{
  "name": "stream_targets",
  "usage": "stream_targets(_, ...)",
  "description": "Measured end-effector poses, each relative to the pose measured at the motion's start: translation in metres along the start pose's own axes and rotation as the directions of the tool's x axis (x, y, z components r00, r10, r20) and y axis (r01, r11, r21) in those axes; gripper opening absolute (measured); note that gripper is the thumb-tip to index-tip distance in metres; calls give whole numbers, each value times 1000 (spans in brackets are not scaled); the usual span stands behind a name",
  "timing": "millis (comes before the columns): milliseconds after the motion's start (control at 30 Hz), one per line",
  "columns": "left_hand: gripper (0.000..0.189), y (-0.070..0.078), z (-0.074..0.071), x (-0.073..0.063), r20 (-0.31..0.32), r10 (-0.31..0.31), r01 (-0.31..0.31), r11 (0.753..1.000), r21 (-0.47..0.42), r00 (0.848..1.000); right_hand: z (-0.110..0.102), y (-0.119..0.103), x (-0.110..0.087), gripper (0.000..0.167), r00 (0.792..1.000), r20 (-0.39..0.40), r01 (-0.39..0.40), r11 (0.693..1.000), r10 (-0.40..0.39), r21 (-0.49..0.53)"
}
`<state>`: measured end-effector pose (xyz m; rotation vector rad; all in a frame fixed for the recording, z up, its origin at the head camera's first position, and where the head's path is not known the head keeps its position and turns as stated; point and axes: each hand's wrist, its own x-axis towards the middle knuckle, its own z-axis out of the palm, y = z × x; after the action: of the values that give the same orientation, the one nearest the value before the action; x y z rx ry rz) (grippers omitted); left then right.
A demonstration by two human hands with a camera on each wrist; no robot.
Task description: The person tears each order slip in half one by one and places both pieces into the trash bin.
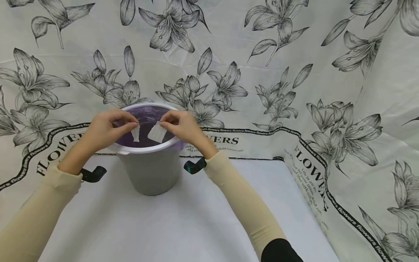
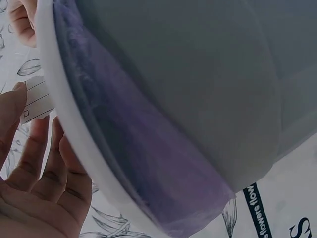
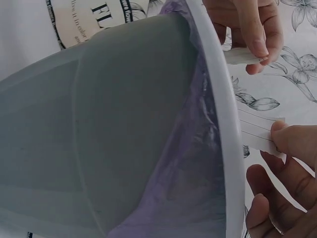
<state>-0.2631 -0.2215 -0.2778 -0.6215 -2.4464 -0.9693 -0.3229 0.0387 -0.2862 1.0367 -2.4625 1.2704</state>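
Over the mouth of a grey bin (image 1: 154, 171), my left hand (image 1: 112, 125) pinches a narrow piece of white paper (image 1: 135, 133) between thumb and fingers. A wider piece of lined paper (image 1: 157, 133) hangs from my right hand (image 1: 181, 125), pinched the same way. Black ruled lines show on the right hand's piece (image 3: 260, 130) in the right wrist view, and lines with a small square on the left hand's piece (image 2: 37, 101) in the left wrist view. The two pieces are apart. A purple bag (image 1: 147, 112) lines the bin under its white rim (image 1: 144, 149).
The bin stands on a white table (image 1: 196, 225) near its back edge. Behind and to the right hangs a white cloth (image 1: 229, 47) printed with black flowers and lettering. Dark wrist camera mounts (image 1: 94, 174) stick out from both sleeves beside the bin.
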Motion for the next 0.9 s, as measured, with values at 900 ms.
stream_targets(900,5,-7,1,0,38,2,-6,995,98,999,6,-2,6,14,996,73,-44,996,50,-78)
